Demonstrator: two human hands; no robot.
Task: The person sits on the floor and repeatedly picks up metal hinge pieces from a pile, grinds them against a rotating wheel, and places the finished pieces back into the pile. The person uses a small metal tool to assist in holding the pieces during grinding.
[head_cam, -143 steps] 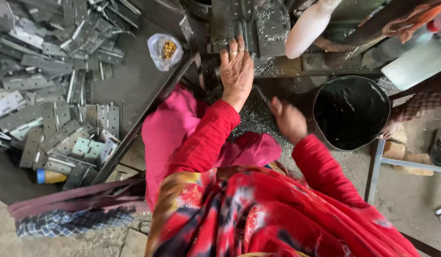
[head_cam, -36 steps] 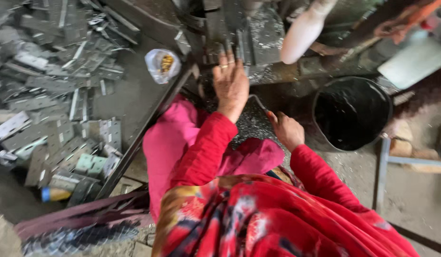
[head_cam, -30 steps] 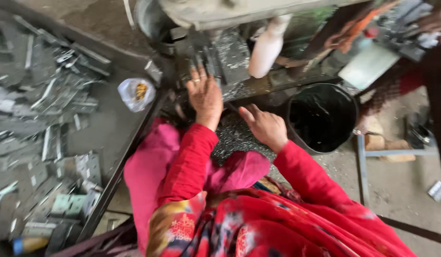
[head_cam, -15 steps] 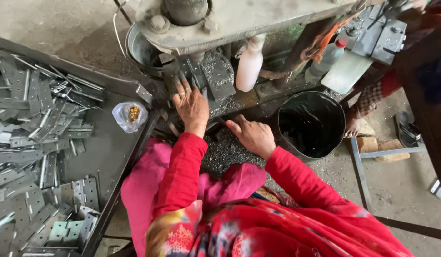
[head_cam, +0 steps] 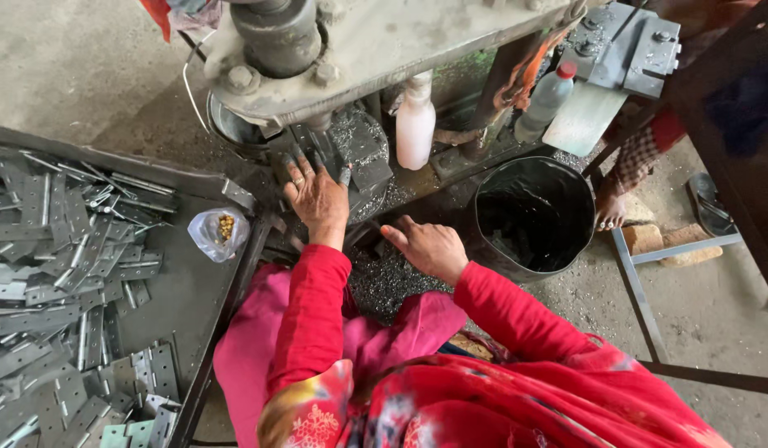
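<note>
Person seated at a press machine [head_cam: 376, 41], red sleeves and pink cloth nearest the camera. Just beyond the lap, a bed of small metal chips [head_cam: 384, 278] lies below the press. Right hand [head_cam: 430, 247] rests flat on the chips, fingers loosely spread, gripping nothing visible. Left hand [head_cam: 318, 195] is farther in, at the press's die block [head_cam: 359, 153], fingers extended and open, fingertips on the metal pieces there; whether it pinches a piece, cannot tell. Judged step: setting or clearing a piece at the die; the next move would call for fingers well out from under the ram. Left of the press, a dark tray [head_cam: 193, 290] holds many grey hinge plates [head_cam: 60, 249] and a small plastic bag [head_cam: 220, 234]. Right of the press, a black bucket [head_cam: 533, 216]. Behind the die, a white bottle [head_cam: 415, 124].
</note>
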